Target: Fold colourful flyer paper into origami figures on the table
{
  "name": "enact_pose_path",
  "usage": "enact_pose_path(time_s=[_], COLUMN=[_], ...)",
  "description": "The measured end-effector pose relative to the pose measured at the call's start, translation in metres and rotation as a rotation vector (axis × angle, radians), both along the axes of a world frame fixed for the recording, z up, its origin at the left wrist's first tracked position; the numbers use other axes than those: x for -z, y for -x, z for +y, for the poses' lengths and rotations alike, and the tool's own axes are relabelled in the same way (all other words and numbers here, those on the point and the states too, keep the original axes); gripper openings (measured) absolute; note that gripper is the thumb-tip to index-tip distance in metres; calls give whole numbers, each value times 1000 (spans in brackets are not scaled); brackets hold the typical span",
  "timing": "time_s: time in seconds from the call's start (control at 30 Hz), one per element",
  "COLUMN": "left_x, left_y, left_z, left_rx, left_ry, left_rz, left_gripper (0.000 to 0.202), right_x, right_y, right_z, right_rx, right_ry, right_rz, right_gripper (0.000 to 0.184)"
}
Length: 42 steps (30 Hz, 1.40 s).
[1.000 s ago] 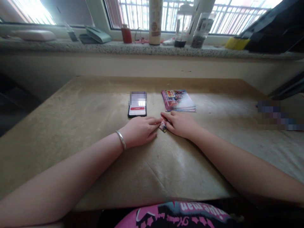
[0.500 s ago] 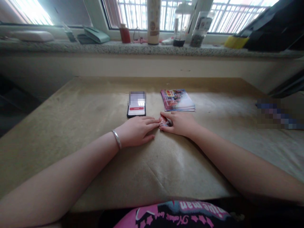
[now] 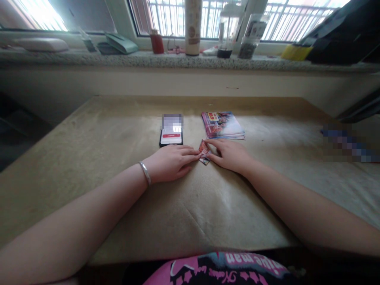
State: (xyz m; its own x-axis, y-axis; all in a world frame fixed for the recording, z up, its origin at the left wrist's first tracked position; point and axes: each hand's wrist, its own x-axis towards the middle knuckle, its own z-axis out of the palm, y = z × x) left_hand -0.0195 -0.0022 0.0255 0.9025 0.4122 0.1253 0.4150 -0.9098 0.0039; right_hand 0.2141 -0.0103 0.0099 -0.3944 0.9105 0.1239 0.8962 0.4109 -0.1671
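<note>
A small folded piece of printed paper (image 3: 204, 153), reddish with some pale and dark patches, lies on the table between my two hands. My left hand (image 3: 175, 162), with a silver bangle at the wrist, rests flat with its fingers stretched out, and its fingertips touch the paper's left edge. From the other side, my right hand (image 3: 230, 154) holds the paper: the index finger is at its upper corner and the thumb at its right edge. Just beyond the right hand is a stack of glossy printed leaflets (image 3: 227, 126). Above my left hand lies a phone (image 3: 171, 138) with a lit screen.
A pale cloth covers the table (image 3: 118, 118). On the granite windowsill (image 3: 172, 60) stand a red bottle (image 3: 156, 42), a tall cream bottle (image 3: 192, 35), clear containers and a green case (image 3: 121, 43). A black bag (image 3: 341, 39) is at the right. A blurred flat item (image 3: 347, 144) lies at the table's right.
My right hand has shifted slightly right and its fingers cover less of the folded paper, so more of it shows. My left hand stays almost in place.
</note>
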Motion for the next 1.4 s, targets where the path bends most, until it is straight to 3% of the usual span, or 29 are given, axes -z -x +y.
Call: enact_pose_path(time_s=[0.47, 0.77, 1.3, 1.4], left_x=[2, 0, 6, 9], left_y=[-1, -9, -6, -6], left_z=[-2, -6, -3, -1], left_rx=[-10, -52, 10, -13], left_ry=[-50, -89, -112, -128], left_rz=[-23, -21, -88, -112], left_gripper=[38, 28, 34, 35], right_x=[2, -2, -2, -1], right_y=[0, 10, 3, -1], right_z=[-4, -11, -8, -3], right_rx=[4, 107, 24, 60], right_ry=[-29, -24, -37, 45], right_rz=[4, -3, 48, 140], right_gripper=[40, 64, 72, 59])
